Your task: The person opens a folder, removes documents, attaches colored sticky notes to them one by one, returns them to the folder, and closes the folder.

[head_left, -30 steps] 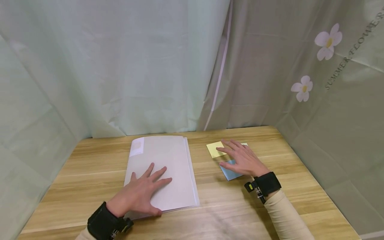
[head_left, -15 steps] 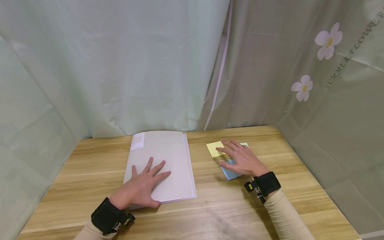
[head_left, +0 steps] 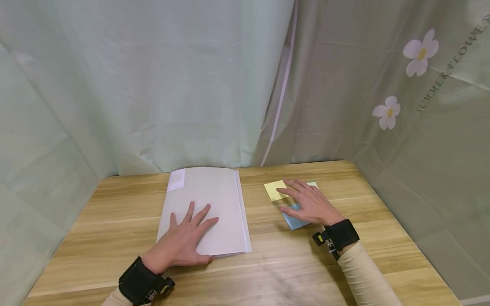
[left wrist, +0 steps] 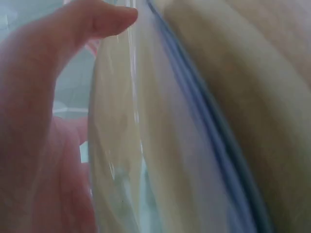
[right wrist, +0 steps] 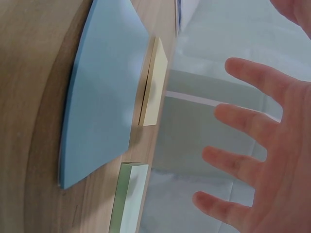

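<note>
A white folder (head_left: 214,195) with a pale label (head_left: 176,180) at its upper left corner lies on the table. My left hand (head_left: 183,240) rests on its lower part, fingers spread, thumb at the near edge. In the left wrist view, the layered edge of the folder (left wrist: 194,97) shows beside the thumb. My right hand (head_left: 311,203) hovers with fingers apart over sticky note pads. A blue pad (right wrist: 104,92), a yellow pad (right wrist: 155,82) and a pale green pad (right wrist: 129,199) lie below it in the right wrist view, with a gap between them and the fingers.
The wooden table (head_left: 99,216) is enclosed by grey-green curtains (head_left: 191,85) at the back and both sides. Black camera straps sit on both wrists. A strip of tabletop separates the folder from the pads.
My left hand and the folder have moved a little away from me, toward the back of the table. The left thumb has since slid slightly right. The right hand has stayed put.
</note>
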Motion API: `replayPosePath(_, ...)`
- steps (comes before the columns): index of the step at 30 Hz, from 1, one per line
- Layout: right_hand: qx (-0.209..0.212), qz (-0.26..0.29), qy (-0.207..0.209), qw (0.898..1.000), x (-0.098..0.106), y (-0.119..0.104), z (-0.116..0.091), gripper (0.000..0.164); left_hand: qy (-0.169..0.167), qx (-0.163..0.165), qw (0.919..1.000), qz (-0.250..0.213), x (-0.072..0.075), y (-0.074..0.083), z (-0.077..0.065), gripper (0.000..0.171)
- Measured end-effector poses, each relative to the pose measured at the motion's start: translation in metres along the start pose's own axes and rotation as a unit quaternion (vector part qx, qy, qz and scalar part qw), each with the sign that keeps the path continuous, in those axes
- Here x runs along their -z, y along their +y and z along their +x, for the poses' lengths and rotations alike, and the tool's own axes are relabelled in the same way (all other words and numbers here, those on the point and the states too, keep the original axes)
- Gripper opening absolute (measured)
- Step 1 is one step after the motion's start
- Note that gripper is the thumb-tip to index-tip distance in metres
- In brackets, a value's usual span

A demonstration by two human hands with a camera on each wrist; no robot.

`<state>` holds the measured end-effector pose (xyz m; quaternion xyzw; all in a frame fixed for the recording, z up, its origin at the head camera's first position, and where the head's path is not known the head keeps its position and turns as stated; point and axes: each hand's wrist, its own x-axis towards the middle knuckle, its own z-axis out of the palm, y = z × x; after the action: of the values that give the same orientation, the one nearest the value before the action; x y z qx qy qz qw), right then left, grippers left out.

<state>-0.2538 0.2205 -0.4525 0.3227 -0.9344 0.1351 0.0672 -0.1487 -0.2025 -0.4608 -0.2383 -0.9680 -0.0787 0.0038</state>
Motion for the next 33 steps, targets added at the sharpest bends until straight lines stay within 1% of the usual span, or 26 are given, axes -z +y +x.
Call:
replayPosePath(6, -0.003, -0.004, -0.005, 1.0, 0.001, -0.001, -0.001, 0.064, -0.001, 0.002, 0.9991, -0.043, 0.008, -0.004, -0.005, 0.096)
replayPosePath(8, -0.004, -0.005, -0.008, 1.0, 0.001, -0.001, 0.0, 0.064, 0.004, 0.0, 0.9986, -0.053, 0.012, -0.003, -0.008, 0.094)
replayPosePath(15, -0.004, -0.004, -0.01, 1.0, 0.001, -0.002, 0.0, 0.065, 0.03, 0.004, 0.9974, -0.065, 0.03, 0.001, -0.02, 0.088)
replayPosePath(17, -0.003, -0.006, -0.009, 1.0, 0.0, -0.002, 0.0, 0.064, 0.03, 0.007, 0.997, -0.071, 0.033, -0.001, -0.022, 0.089)
replayPosePath(21, 0.001, -0.006, -0.006, 1.0, 0.0, -0.002, 0.0, 0.064, 0.037, 0.002, 0.9957, -0.085, 0.04, -0.005, -0.025, 0.091)
replayPosePath(26, 0.0, -0.004, -0.009, 1.0, -0.001, -0.002, 0.0, 0.063, 0.048, -0.012, 0.9934, -0.103, 0.05, -0.011, -0.029, 0.094)
replayPosePath(33, 0.018, -0.01, 0.004, 1.0, -0.006, -0.003, -0.001, 0.058, 0.062, -0.028, 0.9908, -0.117, 0.068, -0.016, -0.035, 0.098)
